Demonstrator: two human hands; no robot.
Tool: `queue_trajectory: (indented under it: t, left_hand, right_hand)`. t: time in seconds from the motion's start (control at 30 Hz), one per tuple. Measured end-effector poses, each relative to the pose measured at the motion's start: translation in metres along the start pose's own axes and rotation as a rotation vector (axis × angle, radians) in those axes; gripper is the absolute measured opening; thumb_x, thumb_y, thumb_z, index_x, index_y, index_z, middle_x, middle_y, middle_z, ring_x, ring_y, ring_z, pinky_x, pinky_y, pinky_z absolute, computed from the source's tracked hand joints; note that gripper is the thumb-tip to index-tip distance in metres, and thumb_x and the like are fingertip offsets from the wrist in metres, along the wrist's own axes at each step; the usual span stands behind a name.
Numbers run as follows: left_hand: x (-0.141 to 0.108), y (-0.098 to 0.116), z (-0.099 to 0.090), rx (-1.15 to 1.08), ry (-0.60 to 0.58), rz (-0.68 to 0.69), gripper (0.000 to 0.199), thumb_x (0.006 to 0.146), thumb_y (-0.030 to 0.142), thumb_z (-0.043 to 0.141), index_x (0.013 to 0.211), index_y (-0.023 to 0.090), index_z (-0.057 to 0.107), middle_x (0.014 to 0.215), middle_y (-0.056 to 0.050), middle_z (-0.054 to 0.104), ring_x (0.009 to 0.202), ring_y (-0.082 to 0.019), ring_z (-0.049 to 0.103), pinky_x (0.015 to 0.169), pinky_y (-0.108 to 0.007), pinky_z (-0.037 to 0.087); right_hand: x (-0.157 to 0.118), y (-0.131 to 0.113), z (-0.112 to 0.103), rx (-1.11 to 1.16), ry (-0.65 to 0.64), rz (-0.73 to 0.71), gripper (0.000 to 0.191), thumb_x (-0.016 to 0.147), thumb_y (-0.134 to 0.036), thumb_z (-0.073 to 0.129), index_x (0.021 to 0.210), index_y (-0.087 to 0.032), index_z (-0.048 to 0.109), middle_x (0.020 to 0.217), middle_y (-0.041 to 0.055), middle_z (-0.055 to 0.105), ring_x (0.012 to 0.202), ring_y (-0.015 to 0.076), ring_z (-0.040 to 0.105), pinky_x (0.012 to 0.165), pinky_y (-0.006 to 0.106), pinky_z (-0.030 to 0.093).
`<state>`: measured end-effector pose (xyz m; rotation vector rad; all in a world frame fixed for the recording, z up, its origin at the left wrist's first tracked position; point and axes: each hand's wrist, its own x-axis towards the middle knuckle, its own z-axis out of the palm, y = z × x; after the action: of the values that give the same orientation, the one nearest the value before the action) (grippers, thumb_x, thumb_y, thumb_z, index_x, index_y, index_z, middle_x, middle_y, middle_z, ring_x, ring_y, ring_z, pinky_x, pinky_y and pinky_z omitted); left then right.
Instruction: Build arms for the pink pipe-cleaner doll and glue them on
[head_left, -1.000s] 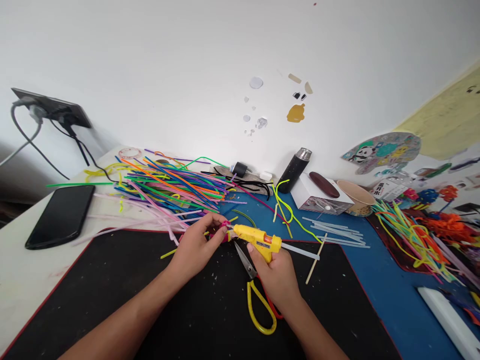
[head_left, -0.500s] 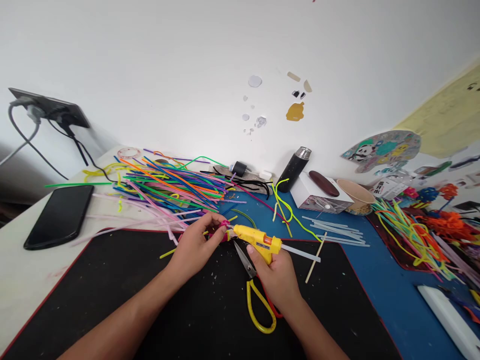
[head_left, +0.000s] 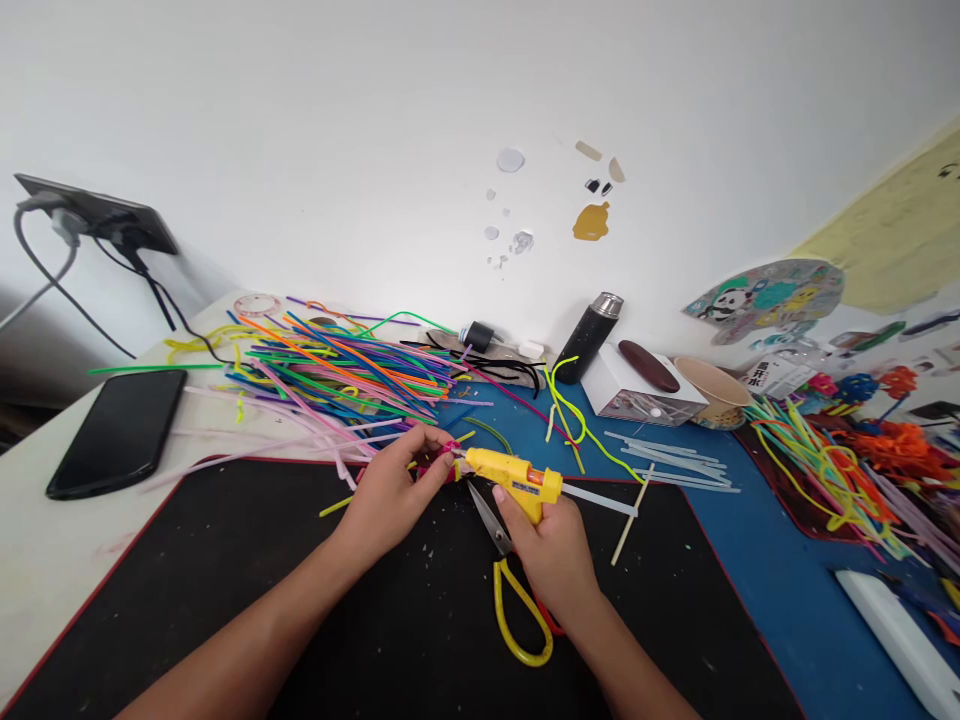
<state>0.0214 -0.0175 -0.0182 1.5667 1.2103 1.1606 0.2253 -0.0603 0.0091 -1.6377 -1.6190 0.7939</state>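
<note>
My right hand (head_left: 556, 545) is wrapped round the handle of a yellow hot glue gun (head_left: 504, 470), its nozzle pointing left. A clear glue stick (head_left: 600, 499) juts out of the gun's rear. Between the thumb and fingers of my left hand (head_left: 399, 487) is a small magenta pipe cleaner piece (head_left: 450, 449), partly hidden by the fingers. The nozzle tip is right at this piece; whether it touches I cannot tell. Beneath the gun lie scissors (head_left: 523, 632) with a yellow and a red handle loop, partly covered by my right hand.
A heap of coloured pipe cleaners (head_left: 345, 370) lies behind my left hand. A phone (head_left: 118, 433) rests at the left. Spare glue sticks (head_left: 675, 460), a wooden stick (head_left: 632, 515), a black flask (head_left: 590, 338) and a tissue box (head_left: 637, 390) are at the right, on or behind the black mat (head_left: 360, 640).
The glue gun has shifted very slightly left with my right hand. My left hand keeps its place with the magenta piece, and everything else looks the same.
</note>
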Motion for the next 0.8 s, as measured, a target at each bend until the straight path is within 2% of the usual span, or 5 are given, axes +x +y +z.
queue_trajectory:
  t: [0.27,0.43,0.8]
  left_hand:
    - [-0.0006,-0.0008,-0.0004,0.006,0.002,0.004,0.012,0.099,0.033,0.06,0.103,0.024,0.067,0.096,-0.001,0.071,0.085,-0.019,0.066,0.08,-0.032,0.052]
    - [0.0,-0.0018,-0.0004,0.013,0.004,0.019,0.011,0.099,0.032,0.061,0.103,0.024,0.067,0.097,-0.001,0.071,0.085,-0.019,0.066,0.08,-0.031,0.051]
    - [0.0,-0.0003,-0.0002,0.024,0.008,0.017,0.012,0.098,0.033,0.06,0.103,0.024,0.067,0.097,-0.001,0.071,0.086,-0.019,0.066,0.08,-0.032,0.052]
  right_hand:
    - [-0.0003,-0.002,0.0007,-0.005,0.026,-0.003,0.041,0.095,-0.051,0.06,0.077,-0.016,0.074,0.073,0.009,0.078,0.066,0.0255,0.074,0.063,0.03,0.055]
    - [-0.0003,-0.0015,0.0009,0.001,0.014,-0.025,0.038,0.095,-0.049,0.06,0.083,-0.016,0.077,0.08,0.0092,0.081,0.073,0.0266,0.077,0.069,0.031,0.057]
    - [-0.0009,0.0014,0.0001,-0.046,0.027,-0.031,0.04,0.096,-0.049,0.059,0.083,-0.016,0.077,0.078,0.0095,0.08,0.071,0.0268,0.076,0.066,0.031,0.056]
